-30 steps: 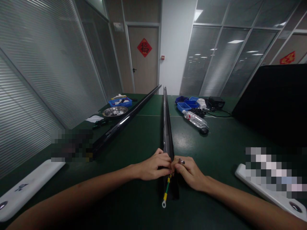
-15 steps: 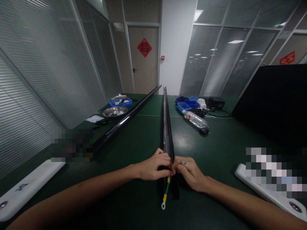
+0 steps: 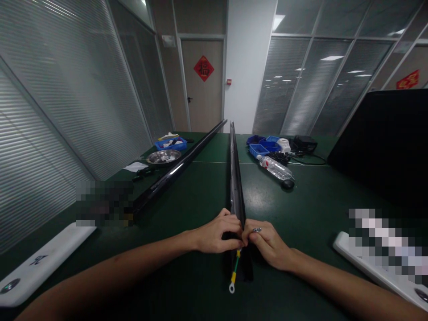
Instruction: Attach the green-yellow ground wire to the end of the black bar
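A long black rail (image 3: 235,178) runs down the middle of the green table (image 3: 301,209) away from me. My left hand (image 3: 216,234) is closed on the rail's near end from the left. From the right, my right hand (image 3: 267,243), with a ring on one finger, pinches the same end. The fingertips of both hands meet over the rail. A green-and-yellow wire with a ring terminal (image 3: 233,275) hangs out of the rail's end just below my hands.
A second black rail (image 3: 174,171) lies to the left. Blue bins (image 3: 264,146), a water bottle (image 3: 276,167), cables and a metal bowl (image 3: 163,156) sit at the far end. White flat parts (image 3: 40,263) lie at both near corners. A black screen (image 3: 384,142) stands right.
The view has shifted slightly. Both hands stay on the rail's near end, with only small finger movement.
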{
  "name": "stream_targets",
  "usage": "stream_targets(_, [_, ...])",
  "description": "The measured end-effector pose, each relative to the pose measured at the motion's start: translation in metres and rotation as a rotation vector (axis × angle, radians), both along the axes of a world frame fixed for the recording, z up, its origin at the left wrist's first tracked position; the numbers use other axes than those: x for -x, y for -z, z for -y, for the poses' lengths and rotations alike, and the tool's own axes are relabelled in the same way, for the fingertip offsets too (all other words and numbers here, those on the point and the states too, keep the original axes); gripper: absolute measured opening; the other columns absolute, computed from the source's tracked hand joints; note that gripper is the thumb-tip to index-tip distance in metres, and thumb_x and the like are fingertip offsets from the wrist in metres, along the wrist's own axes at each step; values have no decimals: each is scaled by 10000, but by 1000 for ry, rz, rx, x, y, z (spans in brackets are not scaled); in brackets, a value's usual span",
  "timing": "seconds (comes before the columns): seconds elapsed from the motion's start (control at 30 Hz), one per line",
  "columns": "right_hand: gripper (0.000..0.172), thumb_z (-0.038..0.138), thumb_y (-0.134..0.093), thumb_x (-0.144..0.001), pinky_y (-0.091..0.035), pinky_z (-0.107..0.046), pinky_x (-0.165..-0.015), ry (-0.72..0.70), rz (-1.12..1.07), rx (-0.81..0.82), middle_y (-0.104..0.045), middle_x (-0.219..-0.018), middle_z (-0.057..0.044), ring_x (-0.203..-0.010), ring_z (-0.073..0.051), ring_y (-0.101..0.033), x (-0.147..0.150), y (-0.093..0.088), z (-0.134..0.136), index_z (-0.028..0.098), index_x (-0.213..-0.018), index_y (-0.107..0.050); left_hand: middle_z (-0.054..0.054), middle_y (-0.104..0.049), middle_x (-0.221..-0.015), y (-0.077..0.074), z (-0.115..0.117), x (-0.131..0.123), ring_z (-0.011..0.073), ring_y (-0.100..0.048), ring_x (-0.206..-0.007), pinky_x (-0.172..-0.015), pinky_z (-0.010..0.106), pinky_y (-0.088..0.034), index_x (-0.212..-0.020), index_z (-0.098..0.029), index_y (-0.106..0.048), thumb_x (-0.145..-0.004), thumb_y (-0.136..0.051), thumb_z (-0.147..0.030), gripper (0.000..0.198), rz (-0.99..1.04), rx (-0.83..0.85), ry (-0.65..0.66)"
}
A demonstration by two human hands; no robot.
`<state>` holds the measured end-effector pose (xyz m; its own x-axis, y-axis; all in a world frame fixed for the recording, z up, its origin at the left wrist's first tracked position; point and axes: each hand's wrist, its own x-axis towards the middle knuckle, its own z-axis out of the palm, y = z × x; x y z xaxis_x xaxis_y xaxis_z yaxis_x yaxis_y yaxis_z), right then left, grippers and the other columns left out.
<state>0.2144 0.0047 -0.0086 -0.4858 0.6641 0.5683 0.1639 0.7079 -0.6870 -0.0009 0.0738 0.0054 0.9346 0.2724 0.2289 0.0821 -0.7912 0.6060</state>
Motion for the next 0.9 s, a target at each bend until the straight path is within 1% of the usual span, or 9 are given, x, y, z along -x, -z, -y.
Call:
stream_targets(0.13, [460,388,-357,-1136,-480,-289,-701,6,-7,12,-639,-801,-44,-725,-170,-610,1,0,-1,179,-847,-647,7,-713,-991,0,0,0,197,-602,-1020,-968,361,-304,-963,-224,-687,-1023,-594,-372,185,-2,27,0])
stream_targets(0.23, [456,376,-367,-1135,-477,-284,-687,40,-1,-1,-636,-788,-41,-706,-165,-608,1,1,-1,176,-843,-654,14,-719,-988,-1,-1,0,204,-605,-1019,-976,367,-303,-956,-221,-687,-1028,-577,-371,199,-4,30,5])
stream_targets(0.47, [433,380,-398,-1126,-466,-282,-661,68,1,-1,-635,-767,-43,-680,-164,-606,1,5,0,176,-833,-642,16,-697,-972,-1,0,0,191,-593,-1003,-955,367,-301,-974,-222,-691,-1066,-529,-371,239,-11,-17,12])
stream_targets(0.6, [396,355,-435,-1117,-447,-273,-640,72,-9,2,-616,-746,-30,-651,-151,-584,1,5,1,175,-820,-625,17,-677,-944,0,0,0,184,-586,-975,-933,365,-301,-941,-210,-682,-1075,-509,-369,271,-15,-37,14])
stream_targets(0.8, [422,341,-372,-1133,-454,-277,-681,49,-3,-16,-624,-786,-39,-705,-159,-603,-1,3,2,178,-841,-629,2,-706,-979,-1,1,0,189,-602,-1002,-951,361,-292,-991,-222,-691,-1023,-606,-332,142,-3,-7,7])
stream_targets(0.9, [436,355,-358,-1135,-456,-278,-696,47,-24,-21,-613,-795,-39,-715,-158,-598,-1,2,2,179,-840,-626,3,-716,-1022,-2,1,0,191,-604,-1021,-955,359,-292,-1004,-223,-688,-1016,-614,-320,123,-7,7,-3])
